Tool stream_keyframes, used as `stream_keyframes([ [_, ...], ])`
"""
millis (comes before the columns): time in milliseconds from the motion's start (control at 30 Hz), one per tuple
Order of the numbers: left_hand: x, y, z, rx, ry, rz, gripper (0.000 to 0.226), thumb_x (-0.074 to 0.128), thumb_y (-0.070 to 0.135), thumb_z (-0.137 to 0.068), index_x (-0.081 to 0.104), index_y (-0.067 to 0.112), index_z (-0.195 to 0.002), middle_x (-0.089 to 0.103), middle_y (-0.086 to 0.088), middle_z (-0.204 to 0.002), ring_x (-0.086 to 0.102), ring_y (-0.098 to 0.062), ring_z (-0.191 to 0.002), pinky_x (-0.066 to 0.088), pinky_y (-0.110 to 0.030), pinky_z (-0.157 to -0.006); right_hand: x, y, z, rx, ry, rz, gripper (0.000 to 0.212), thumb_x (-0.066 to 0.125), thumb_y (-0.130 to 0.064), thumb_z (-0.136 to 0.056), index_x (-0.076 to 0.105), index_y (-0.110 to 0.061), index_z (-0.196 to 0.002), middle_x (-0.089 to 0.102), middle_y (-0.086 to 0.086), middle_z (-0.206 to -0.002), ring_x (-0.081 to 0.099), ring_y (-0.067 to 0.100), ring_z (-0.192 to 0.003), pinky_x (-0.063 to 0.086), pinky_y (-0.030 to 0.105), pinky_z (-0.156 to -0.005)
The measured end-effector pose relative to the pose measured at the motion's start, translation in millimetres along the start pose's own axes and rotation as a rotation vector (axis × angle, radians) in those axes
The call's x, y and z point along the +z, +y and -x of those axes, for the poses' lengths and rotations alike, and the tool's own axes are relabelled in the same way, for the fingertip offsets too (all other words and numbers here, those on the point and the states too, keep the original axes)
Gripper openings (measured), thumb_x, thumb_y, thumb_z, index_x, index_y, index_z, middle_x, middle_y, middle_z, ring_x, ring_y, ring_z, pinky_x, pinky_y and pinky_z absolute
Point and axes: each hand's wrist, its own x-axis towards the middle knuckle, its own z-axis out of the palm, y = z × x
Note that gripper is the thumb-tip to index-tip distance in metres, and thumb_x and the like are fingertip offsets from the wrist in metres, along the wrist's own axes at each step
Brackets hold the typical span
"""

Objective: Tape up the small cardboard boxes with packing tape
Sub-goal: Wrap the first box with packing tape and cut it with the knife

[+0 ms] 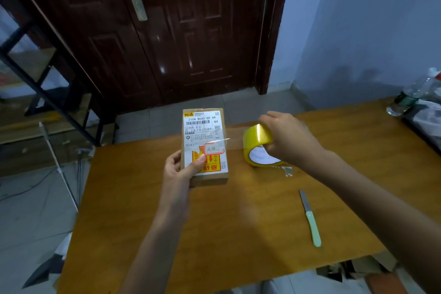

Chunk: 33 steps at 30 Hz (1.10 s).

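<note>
The small cardboard box (204, 148) is held above the wooden surface (214, 222), tilted up at its far end, with a printed shipping label and a red-and-yellow sticker covering its upper face. The left hand (181, 169) grips the box at its near left corner, thumb laid across the sticker and the other fingers wrapped behind the box's left side.

Just right of the box stands the roll of yellow packing tape (259, 145), on edge on the surface, its white core facing the camera. The right hand (288, 138) holds the roll from the right, fingers curled over its top and thumb at the core. A clear strip of tape (229, 137) stretches from the roll leftward onto the box's upper face, ending about midway across the label.

Near and to the right of the box, well apart from it, a small knife with a pale green handle (311, 218) lies flat on the surface, blade pointing away. A scrap of tape (287, 170) is stuck to the surface just near the roll. Far right of the box, at the surface's back edge, a clear plastic bottle (410, 95) leans beside some crumpled plastic. Beyond the box is a dark wooden door (179, 31).
</note>
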Motion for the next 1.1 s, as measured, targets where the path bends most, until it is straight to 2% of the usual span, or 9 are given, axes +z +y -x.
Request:
stream_keyframes([
  [133, 0.4, 4.7, 3.7, -0.008, -0.019, 0.073, 0.072, 0.073, 0.024, -0.068, 0.046, 0.008, -0.132, 0.071, -0.01, -0.11, 0.072, -0.026, -0.095, 0.056, -0.035, -0.075, 10.6, 1.3, -1.5, -0.017, 0.025, -0.074, 0.023, 0.063, -0.003, -0.069, 0.059, -0.005, -0.091, 0.055, 0.008, -0.085, 0.054, 0.03, -0.073, 0.049, 0.041, -0.056],
  [267, 1.0, 8.4, 7.7, -0.026, -0.069, 0.166, 0.064, 0.073, 0.018, -0.071, 0.05, 0.002, -0.129, 0.072, -0.014, -0.109, 0.072, -0.028, -0.095, 0.061, -0.031, -0.069, 16.5, -0.8, -0.3, -0.047, 0.063, -0.151, 0.021, 0.065, 0.0, -0.068, 0.059, -0.003, -0.088, 0.056, 0.01, -0.084, 0.053, 0.03, -0.07, 0.05, 0.045, -0.056],
  [467, 2.2, 13.2, 10.1, -0.065, -0.192, 0.29, 0.057, 0.075, 0.019, -0.073, 0.056, 0.001, -0.124, 0.071, -0.016, -0.107, 0.072, -0.023, -0.087, 0.059, -0.027, -0.062, 13.5, -8.3, 1.1, -0.091, 0.145, -0.235, 0.022, 0.071, -0.004, -0.071, 0.062, -0.004, -0.091, 0.058, 0.008, -0.087, 0.056, 0.027, -0.075, 0.05, 0.041, -0.059],
  [600, -2.3, 13.7, 10.0, -0.054, -0.236, 0.345, 0.092, 0.097, 0.035, -0.037, 0.061, 0.003, -0.115, 0.072, -0.016, -0.104, 0.072, -0.023, -0.085, 0.059, -0.027, -0.062, 6.0, -10.7, 3.6, -0.128, 0.242, -0.304, 0.035, 0.075, -0.006, -0.07, 0.067, -0.007, -0.104, 0.059, 0.005, -0.096, 0.057, 0.022, -0.081, 0.05, 0.035, -0.062],
  [733, -5.0, 14.3, 10.1, -0.055, -0.24, 0.398, 0.052, 0.079, 0.024, -0.066, 0.062, 0.003, -0.11, 0.074, -0.013, -0.095, 0.073, -0.02, -0.079, 0.06, -0.027, -0.062, 10.8, -5.7, 8.9, -0.133, 0.267, -0.36, 0.045, 0.07, -0.008, -0.07, 0.063, -0.011, -0.114, 0.059, 0.002, -0.101, 0.054, 0.014, -0.087, 0.041, 0.015, -0.068],
  [767, -5.6, 15.0, 10.0, -0.061, -0.235, 0.417, 0.046, 0.073, 0.022, -0.07, 0.064, 0.002, -0.11, 0.074, -0.012, -0.095, 0.073, -0.02, -0.08, 0.06, -0.027, -0.064, 14.4, -2.6, 10.9, -0.119, 0.276, -0.423, 0.046, 0.066, -0.012, -0.07, 0.06, -0.011, -0.116, 0.059, 0.001, -0.103, 0.053, 0.011, -0.089, 0.038, 0.011, -0.07],
  [833, -6.0, 16.7, 7.7, -0.068, -0.289, 0.457, 0.053, 0.086, 0.027, -0.061, 0.073, 0.006, -0.107, 0.073, -0.013, -0.104, 0.072, -0.021, -0.089, 0.059, -0.031, -0.073, 19.3, -1.1, 18.0, -0.022, 0.301, -0.697, 0.041, 0.061, -0.022, -0.075, 0.056, -0.016, -0.115, 0.06, -0.004, -0.1, 0.055, 0.005, -0.088, 0.04, 0.008, -0.071],
  [933, -0.3, 13.2, 5.7, -0.12, -0.366, 0.534, 0.067, 0.094, 0.031, -0.05, 0.074, 0.011, -0.111, 0.067, -0.014, -0.12, 0.068, -0.024, -0.103, 0.056, -0.038, -0.085, 26.9, -11.4, 26.7, 0.201, 0.271, -1.138, 0.026, 0.072, -0.014, -0.082, 0.061, -0.017, -0.107, 0.068, -0.004, -0.097, 0.065, 0.007, -0.089, 0.051, 0.018, -0.07],
  [1100, 8.5, -4.6, 3.2, -0.229, -0.396, 0.67, 0.071, 0.094, 0.023, -0.053, 0.07, 0.006, -0.117, 0.064, -0.015, -0.125, 0.065, -0.025, -0.108, 0.057, -0.04, -0.086, 41.7, -24.4, 29.4, 0.419, 0.392, -1.361, 0.011, 0.067, 0.003, -0.085, 0.07, 0.0, -0.095, 0.074, -0.009, -0.078, 0.068, 0.005, -0.076, 0.049, 0.015, -0.063],
])
